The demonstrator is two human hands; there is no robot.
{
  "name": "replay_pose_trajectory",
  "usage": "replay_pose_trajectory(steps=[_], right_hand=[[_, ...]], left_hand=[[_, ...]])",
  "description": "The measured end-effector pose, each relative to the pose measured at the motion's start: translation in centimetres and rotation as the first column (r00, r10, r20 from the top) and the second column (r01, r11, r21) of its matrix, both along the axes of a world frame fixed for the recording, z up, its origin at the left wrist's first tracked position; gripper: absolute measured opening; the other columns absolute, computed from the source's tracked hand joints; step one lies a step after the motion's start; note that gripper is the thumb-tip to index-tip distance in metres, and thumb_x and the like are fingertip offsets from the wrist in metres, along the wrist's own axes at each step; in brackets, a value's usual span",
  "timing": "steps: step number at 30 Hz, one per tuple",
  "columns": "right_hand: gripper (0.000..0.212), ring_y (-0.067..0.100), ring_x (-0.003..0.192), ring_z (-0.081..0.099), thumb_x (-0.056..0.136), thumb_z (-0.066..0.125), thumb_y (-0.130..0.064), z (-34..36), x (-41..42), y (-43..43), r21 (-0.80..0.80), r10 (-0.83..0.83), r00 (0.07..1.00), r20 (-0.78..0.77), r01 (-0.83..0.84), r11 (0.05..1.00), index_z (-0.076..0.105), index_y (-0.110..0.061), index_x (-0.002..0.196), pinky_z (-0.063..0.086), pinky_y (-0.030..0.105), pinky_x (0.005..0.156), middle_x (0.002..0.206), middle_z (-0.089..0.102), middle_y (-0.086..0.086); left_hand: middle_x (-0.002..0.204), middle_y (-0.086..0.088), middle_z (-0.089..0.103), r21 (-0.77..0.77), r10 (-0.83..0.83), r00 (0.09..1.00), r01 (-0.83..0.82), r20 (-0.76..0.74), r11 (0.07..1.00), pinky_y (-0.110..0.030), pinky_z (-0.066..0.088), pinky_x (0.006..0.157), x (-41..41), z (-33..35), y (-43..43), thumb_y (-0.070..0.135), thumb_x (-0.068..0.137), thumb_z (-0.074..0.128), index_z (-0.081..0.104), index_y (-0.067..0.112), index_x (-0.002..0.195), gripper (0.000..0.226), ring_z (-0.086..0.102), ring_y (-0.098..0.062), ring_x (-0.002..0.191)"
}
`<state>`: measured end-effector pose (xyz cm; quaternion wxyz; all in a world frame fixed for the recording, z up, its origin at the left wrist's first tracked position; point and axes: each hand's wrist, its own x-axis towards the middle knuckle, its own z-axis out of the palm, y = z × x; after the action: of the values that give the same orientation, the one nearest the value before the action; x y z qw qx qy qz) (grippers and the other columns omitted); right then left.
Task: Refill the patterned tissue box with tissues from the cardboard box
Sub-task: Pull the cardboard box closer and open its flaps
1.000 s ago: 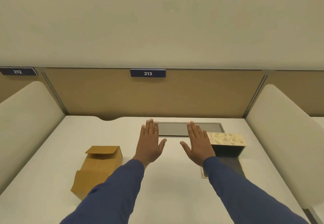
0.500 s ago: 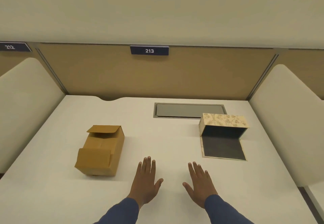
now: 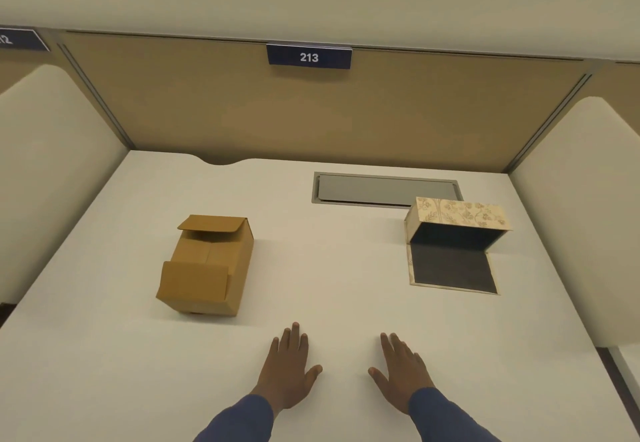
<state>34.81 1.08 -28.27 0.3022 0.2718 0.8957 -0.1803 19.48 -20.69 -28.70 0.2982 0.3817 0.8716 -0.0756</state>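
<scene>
Resting palm-down near the desk [image 3: 346, 268] edge: left hand [image 3: 289, 369] and right hand [image 3: 401, 377], fingers spread, empty, side by side. Cardboard box [image 3: 207, 265] ahead-left; tissue box [image 3: 457, 234] ahead-right, flap folded down open, well apart.

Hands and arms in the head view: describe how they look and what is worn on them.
Two bare hands, the left hand and the right hand, with no gloves, rings or watch visible. Each forearm is covered to the wrist by a dark blue long sleeve of plain, smooth fabric, without visible markings, buttons or cuffs of another colour.
</scene>
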Motion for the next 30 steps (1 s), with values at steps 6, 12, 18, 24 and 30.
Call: replay_pose_trajectory(steps=[6, 12, 18, 24, 30], right_hand=[[0.079, 0.024, 0.154, 0.009, 0.099, 0.034, -0.057, 0.3, -2.4, -1.5, 0.034, -0.04, 0.999, -0.005, 0.04, 0.999, -0.002, -0.019, 0.159, 0.012, 0.041, 0.124, 0.168, -0.001, 0.007], [0.078, 0.023, 0.153, 0.016, 0.099, 0.039, -0.058, 2.5, -9.1, -4.2, -0.018, -0.018, 0.988, -0.156, 0.015, 1.0, 0.008, -0.018, 0.159, 0.018, 0.037, 0.123, 0.168, 0.009, 0.006], [0.074, 0.021, 0.151, 0.019, 0.1, 0.045, -0.05, 6.1, -18.2, -9.0, -0.147, 0.041, 0.919, -0.391, -0.106, 0.983, 0.011, -0.021, 0.159, 0.023, 0.036, 0.121, 0.167, 0.016, 0.002], [0.073, 0.022, 0.148, 0.028, 0.098, 0.05, -0.047, 8.7, -25.2, -14.1, -0.234, 0.089, 0.854, -0.512, -0.238, 0.942, 0.016, -0.022, 0.158, 0.029, 0.037, 0.119, 0.165, 0.023, 0.0], [0.038, 0.019, 0.099, 0.061, 0.1, 0.044, -0.047, 10.0, -27.9, -17.0, -0.287, 0.071, 0.829, -0.555, -0.271, 0.919, 0.054, -0.025, 0.13, 0.052, 0.034, 0.087, 0.118, 0.067, 0.0]], left_hand=[[0.169, -0.017, 0.002, 0.068, -0.009, 0.997, 0.004, 0.08, 0.998, -0.045, 0.014, 0.126, -2.2, 0.5, 0.3, 0.054, 0.103, 0.029, 0.022, 0.008, 0.157, 0.071, 0.008, -0.033, 0.155], [0.169, -0.013, 0.013, 0.324, 0.054, 0.998, -0.04, -0.032, 0.945, -0.043, 0.009, 0.127, -6.5, 2.2, -0.1, 0.053, 0.103, 0.033, 0.019, 0.012, 0.159, 0.072, 0.008, -0.03, 0.156], [0.154, -0.012, 0.046, 0.597, 0.377, 0.897, -0.177, -0.229, 0.782, -0.048, 0.026, 0.121, -13.7, 6.5, -2.5, 0.05, 0.1, 0.046, 0.043, 0.013, 0.149, 0.062, 0.039, -0.033, 0.144], [0.136, -0.01, 0.06, 0.679, 0.616, 0.763, -0.349, -0.195, 0.646, -0.05, 0.042, 0.11, -20.3, 9.5, -6.6, 0.044, 0.098, 0.051, 0.059, 0.012, 0.132, 0.047, 0.055, -0.031, 0.126], [0.129, -0.011, 0.061, 0.533, 0.772, 0.635, -0.663, 0.027, 0.526, -0.044, 0.049, 0.096, -24.7, 10.3, -9.3, 0.049, 0.096, 0.054, 0.059, 0.013, 0.132, 0.051, 0.062, -0.033, 0.114]])
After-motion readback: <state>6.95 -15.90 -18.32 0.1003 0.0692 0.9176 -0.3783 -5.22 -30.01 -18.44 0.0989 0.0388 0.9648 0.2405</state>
